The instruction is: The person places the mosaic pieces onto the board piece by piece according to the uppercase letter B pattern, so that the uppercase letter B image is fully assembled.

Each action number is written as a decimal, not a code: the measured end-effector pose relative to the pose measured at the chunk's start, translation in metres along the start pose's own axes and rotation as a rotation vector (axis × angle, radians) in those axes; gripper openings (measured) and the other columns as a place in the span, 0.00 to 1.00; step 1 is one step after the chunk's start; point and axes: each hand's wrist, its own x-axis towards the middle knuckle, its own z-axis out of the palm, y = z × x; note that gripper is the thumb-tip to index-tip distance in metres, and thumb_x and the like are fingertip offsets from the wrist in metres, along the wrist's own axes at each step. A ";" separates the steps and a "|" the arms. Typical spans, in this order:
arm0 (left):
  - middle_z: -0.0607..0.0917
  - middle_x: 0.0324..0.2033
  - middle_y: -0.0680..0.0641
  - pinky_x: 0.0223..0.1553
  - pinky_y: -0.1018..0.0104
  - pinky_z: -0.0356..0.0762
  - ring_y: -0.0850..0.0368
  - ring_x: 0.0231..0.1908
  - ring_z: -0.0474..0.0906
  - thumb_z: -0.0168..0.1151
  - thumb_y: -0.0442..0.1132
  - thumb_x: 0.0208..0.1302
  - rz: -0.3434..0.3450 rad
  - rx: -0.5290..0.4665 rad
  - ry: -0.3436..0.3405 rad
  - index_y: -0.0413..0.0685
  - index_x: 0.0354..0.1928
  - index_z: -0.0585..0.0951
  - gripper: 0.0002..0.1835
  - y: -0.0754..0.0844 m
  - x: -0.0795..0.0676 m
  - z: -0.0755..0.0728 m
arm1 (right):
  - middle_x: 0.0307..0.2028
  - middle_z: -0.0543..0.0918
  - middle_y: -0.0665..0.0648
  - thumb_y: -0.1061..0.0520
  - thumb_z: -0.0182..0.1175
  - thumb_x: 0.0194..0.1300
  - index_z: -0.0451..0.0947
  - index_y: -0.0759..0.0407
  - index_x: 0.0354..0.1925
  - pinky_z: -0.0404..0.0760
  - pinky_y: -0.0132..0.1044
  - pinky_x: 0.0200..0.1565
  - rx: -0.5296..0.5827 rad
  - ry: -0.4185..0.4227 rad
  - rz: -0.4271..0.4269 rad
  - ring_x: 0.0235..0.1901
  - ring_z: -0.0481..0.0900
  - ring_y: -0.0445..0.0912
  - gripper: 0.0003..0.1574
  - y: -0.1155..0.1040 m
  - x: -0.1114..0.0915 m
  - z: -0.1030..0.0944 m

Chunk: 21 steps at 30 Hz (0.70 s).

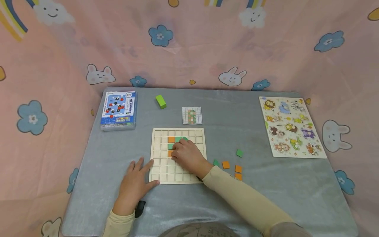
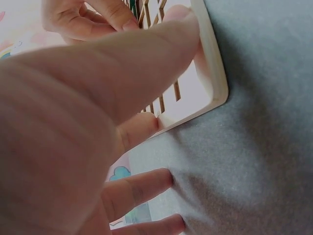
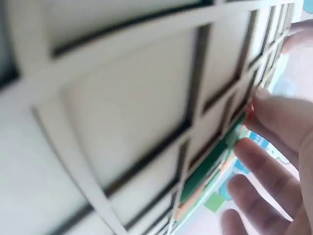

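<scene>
A pale wooden grid board (image 1: pixel 174 169) lies on the grey table. My right hand (image 1: pixel 189 156) is over its middle, fingers bent, pinching an orange square tile (image 1: pixel 170 153) at a cell; in the right wrist view only a sliver of this orange tile (image 3: pixel 250 117) shows by the thumb. Above it sit a green tile (image 1: pixel 170 146) and another orange tile (image 1: pixel 171 139), with a green tile (image 1: pixel 178 139) alongside. The hand partly covers a further green piece (image 1: pixel 185 138). My left hand (image 1: pixel 133 184) is spread out, thumb and index finger touching the board's left and lower edges.
Right of the board lie a green triangle (image 1: pixel 216 162), a green square (image 1: pixel 239 153) and several orange tiles (image 1: pixel 226 164). Behind it are a pattern card (image 1: pixel 191 115) and a lime block (image 1: pixel 161 101). A boxed set (image 1: pixel 118 110) stands left; an animal puzzle (image 1: pixel 293 128) lies right.
</scene>
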 end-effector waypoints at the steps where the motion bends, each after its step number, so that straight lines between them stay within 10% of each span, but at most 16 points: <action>1: 0.67 0.75 0.28 0.54 0.20 0.72 0.19 0.72 0.59 0.82 0.54 0.57 0.000 0.000 0.000 0.47 0.75 0.76 0.45 0.000 0.000 0.000 | 0.46 0.87 0.47 0.50 0.69 0.74 0.94 0.42 0.40 0.81 0.42 0.50 -0.006 -0.001 0.000 0.47 0.80 0.47 0.07 0.000 0.000 -0.001; 12: 0.68 0.74 0.28 0.55 0.20 0.72 0.19 0.72 0.60 0.83 0.53 0.56 0.008 0.005 0.002 0.46 0.74 0.77 0.45 0.003 0.001 0.000 | 0.51 0.85 0.49 0.48 0.68 0.76 0.92 0.45 0.47 0.81 0.43 0.53 0.123 -0.069 0.061 0.52 0.79 0.48 0.09 0.005 -0.005 -0.008; 21: 0.66 0.75 0.27 0.56 0.19 0.70 0.18 0.72 0.58 0.84 0.51 0.56 -0.003 -0.014 -0.004 0.45 0.75 0.76 0.46 0.004 0.001 -0.001 | 0.50 0.86 0.55 0.54 0.71 0.72 0.90 0.56 0.49 0.79 0.48 0.58 0.282 0.095 0.277 0.53 0.81 0.54 0.11 0.050 -0.053 -0.021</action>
